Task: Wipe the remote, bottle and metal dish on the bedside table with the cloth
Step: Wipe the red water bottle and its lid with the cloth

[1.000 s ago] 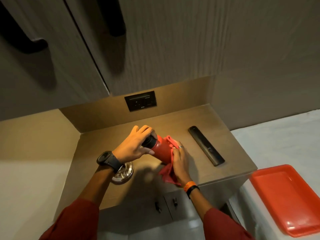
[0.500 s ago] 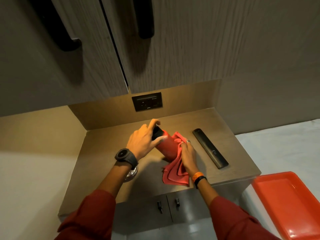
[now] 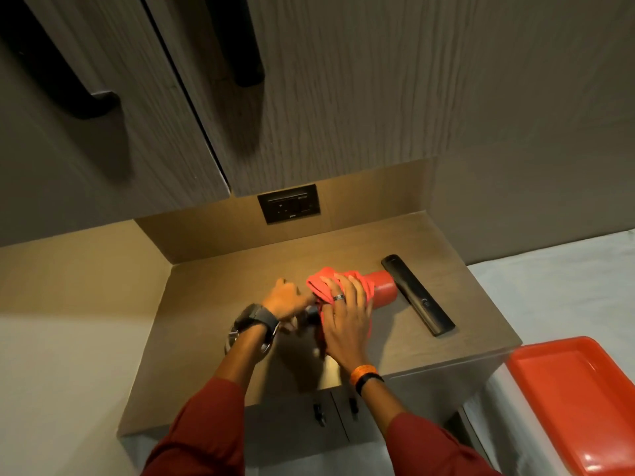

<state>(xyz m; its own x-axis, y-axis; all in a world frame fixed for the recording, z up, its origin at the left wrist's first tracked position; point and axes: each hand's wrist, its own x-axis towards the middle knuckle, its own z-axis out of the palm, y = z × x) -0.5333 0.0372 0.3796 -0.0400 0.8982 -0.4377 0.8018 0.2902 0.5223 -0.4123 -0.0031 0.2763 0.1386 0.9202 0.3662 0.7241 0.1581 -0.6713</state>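
Note:
The red bottle [image 3: 383,291] lies tilted over the bedside table [image 3: 464,324], its base pointing right toward the black remote [image 3: 417,294]. My left hand [image 3: 287,300] grips its dark cap end. My right hand [image 3: 345,317] is spread over the bottle's body and presses the red cloth [image 3: 323,281] onto it. The cloth bunches above my fingers and hangs down below my palm. The metal dish [image 3: 266,345] sits under my left wrist, and only its rim shows.
A black socket panel [image 3: 290,203] is set in the back wall of the niche. Cupboard doors with dark handles [image 3: 245,39] hang overhead. An orange tray [image 3: 577,400] rests on the white bed at the lower right. Two small drawer knobs [image 3: 335,408] sit below the table's front edge.
The bottle has swung round, so its base now points right and its cap left. My right hand has moved with the cloth from beside the bottle onto its top.

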